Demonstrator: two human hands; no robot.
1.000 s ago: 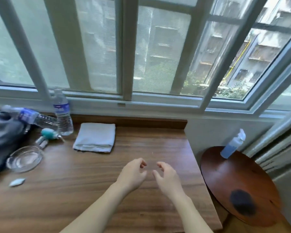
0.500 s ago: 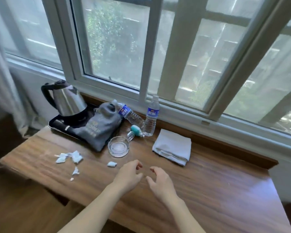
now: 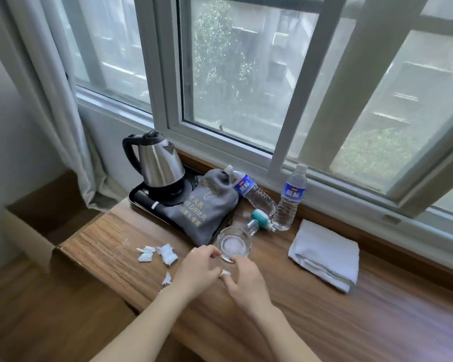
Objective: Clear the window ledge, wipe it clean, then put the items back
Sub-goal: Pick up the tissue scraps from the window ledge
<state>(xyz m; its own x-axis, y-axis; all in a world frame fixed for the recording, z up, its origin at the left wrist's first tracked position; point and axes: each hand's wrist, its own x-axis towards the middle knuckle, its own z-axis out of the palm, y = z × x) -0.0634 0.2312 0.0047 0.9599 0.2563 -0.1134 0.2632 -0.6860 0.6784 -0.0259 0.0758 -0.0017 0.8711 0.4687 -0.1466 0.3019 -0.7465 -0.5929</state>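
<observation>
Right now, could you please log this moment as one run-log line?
phase: clearing ledge | left hand: beside round clear glass ashtray | right hand: pinching white paper scrap | folded white towel: untouched

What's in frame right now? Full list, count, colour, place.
kettle: 1, steel with black handle, on tray, far left
tray: 1, black, left end of ledge
bag: 1, grey, partly on tray
bottles: 2, clear with blue labels; one leaning on bag, one upright by window
ashtray: 1, clear glass, centre
small bottle: 1, teal cap, behind ashtray
towel: 1, white, folded, right
paper scraps: several, white, left front
ledge: 1, brown wood
left hand: at ashtray
right hand: fingers on a scrap
</observation>
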